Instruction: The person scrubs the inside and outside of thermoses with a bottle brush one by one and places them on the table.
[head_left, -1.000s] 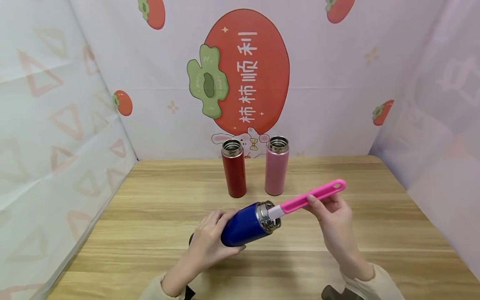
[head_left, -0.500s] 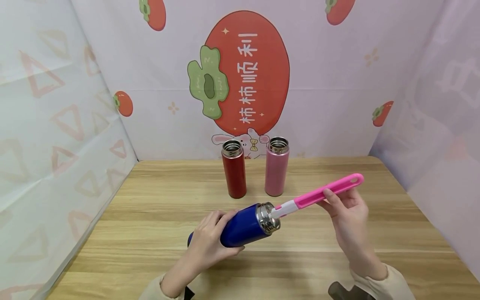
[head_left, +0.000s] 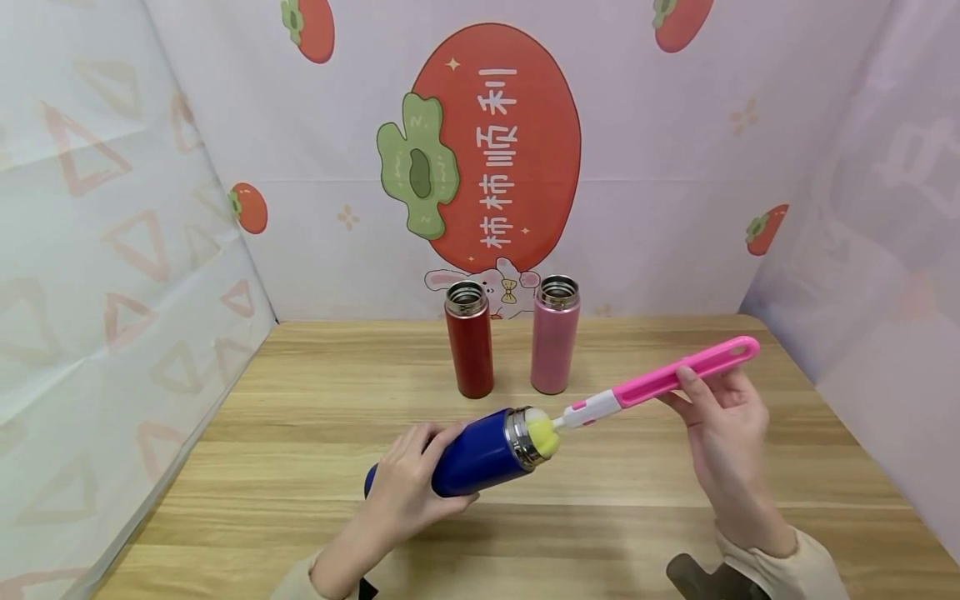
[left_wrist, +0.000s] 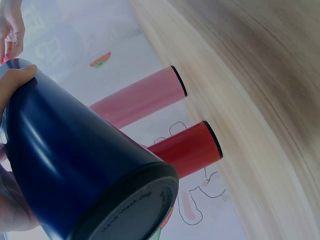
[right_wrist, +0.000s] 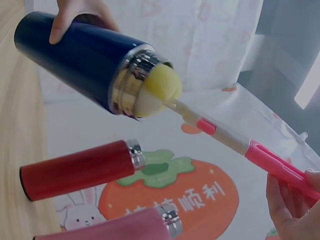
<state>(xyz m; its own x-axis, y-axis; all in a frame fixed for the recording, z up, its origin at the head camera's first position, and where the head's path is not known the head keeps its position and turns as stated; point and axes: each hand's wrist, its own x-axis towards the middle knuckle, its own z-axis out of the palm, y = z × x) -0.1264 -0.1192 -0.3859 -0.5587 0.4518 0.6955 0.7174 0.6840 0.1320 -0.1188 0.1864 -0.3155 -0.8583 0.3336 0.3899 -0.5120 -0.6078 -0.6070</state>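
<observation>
My left hand point(head_left: 412, 479) grips a blue thermos bottle point(head_left: 480, 454), which is tilted with its steel mouth up to the right. The pink handle of a bottle brush point(head_left: 682, 372) is pinched between the thumb and fingers of my right hand point(head_left: 723, 425). A yellow and white sponge head point(right_wrist: 162, 82) bulges out of the bottle's mouth in the right wrist view; its inner part is hidden inside. The black base of the blue bottle point(left_wrist: 90, 160) faces the left wrist camera.
Behind my hands, a red bottle point(head_left: 471, 350) and a pink bottle point(head_left: 553, 346) stand uncapped, side by side, on the wooden table point(head_left: 315, 400). A printed cloth point(head_left: 660, 167) hangs along the back and sides.
My right hand has drawn the bottle brush up and to the right, so its white neck and sponge head now show at the mouth. The blue bottle has shifted slightly left.
</observation>
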